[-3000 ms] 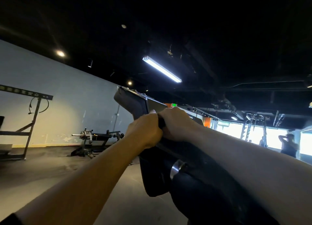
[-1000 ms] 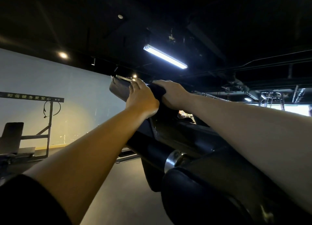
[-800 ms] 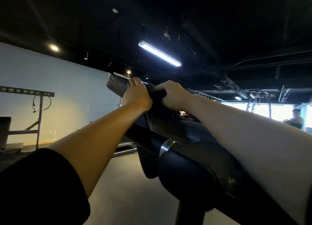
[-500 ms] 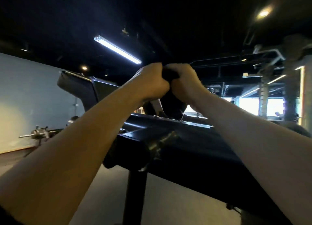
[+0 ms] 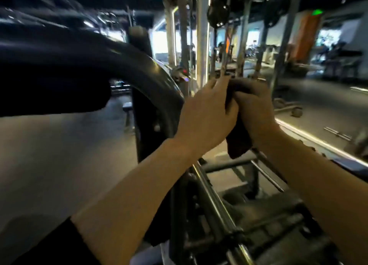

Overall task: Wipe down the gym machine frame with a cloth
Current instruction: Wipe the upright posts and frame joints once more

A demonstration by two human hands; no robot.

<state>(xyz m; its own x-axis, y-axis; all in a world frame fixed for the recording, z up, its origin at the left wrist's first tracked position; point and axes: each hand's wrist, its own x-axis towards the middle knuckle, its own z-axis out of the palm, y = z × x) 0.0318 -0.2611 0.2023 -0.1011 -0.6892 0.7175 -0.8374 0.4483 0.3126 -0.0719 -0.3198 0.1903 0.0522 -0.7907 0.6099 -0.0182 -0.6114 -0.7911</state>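
Both hands meet at centre frame, left hand (image 5: 205, 113) and right hand (image 5: 256, 109) each gripping the dark crumpled cloth (image 5: 238, 143) between them. Curved black machine frame (image 5: 139, 69) at 9 o'clock, apart from cloth; open grey floor (image 5: 49, 155) at 8.

Dark cloth, black frame, grey floor

The cloth (image 5: 238, 143) at centre is plain dark brownish-black; the curved machine frame (image 5: 123, 65) at 10 o'clock glossy black; floor (image 5: 59, 155) at 8 o'clock dull grey; orange pillar (image 5: 304, 38) with green sign (image 5: 317, 12) at 2 o'clock.

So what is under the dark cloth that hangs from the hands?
Below the cloth a grey frame bar and chrome rods show. Both hands cover its upper part.
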